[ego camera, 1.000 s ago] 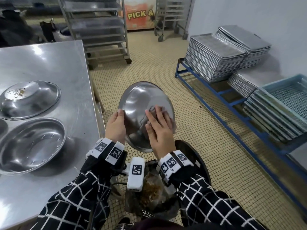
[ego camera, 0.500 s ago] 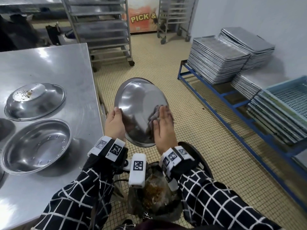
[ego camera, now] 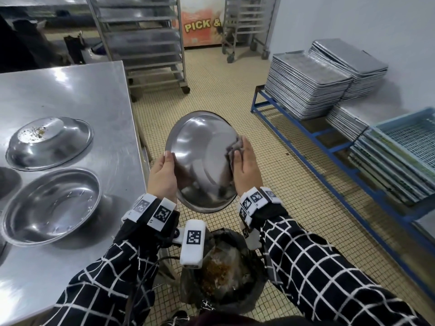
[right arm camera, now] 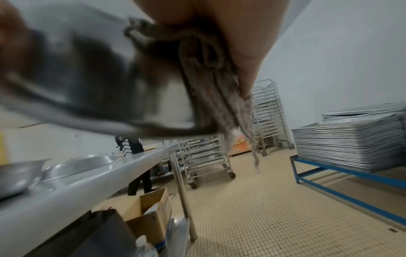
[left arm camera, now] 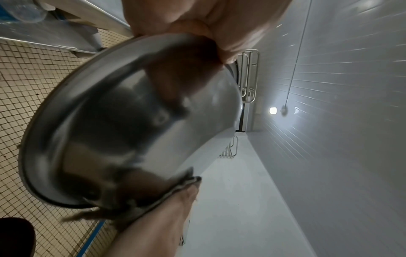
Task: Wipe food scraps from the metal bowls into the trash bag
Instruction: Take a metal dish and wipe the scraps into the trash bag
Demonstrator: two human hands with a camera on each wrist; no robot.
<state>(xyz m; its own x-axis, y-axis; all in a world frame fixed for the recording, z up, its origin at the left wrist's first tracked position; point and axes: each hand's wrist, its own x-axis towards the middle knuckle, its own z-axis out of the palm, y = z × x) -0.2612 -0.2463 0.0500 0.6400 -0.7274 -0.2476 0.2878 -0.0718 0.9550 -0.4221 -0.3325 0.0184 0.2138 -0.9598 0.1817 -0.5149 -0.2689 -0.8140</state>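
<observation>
Bowl [ego camera: 202, 161] tilted above trash bag [ego camera: 226, 274], left hand [ego camera: 162, 177] gripping rim, thumb inside. Right hand [ego camera: 246, 165], fingers flat, presses grey rag [ego camera: 235, 147] against inner wall.

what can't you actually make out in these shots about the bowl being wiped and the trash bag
- Head view: the right hand and the rag cover the bowl wall under them, so scraps there stay unseen.
- Head view: the wrist camera unit and sleeves hide part of the trash bag opening.
- Right wrist view: the bowl is motion-blurred.
- Left wrist view: the left hand is cut off by the top edge.
</observation>
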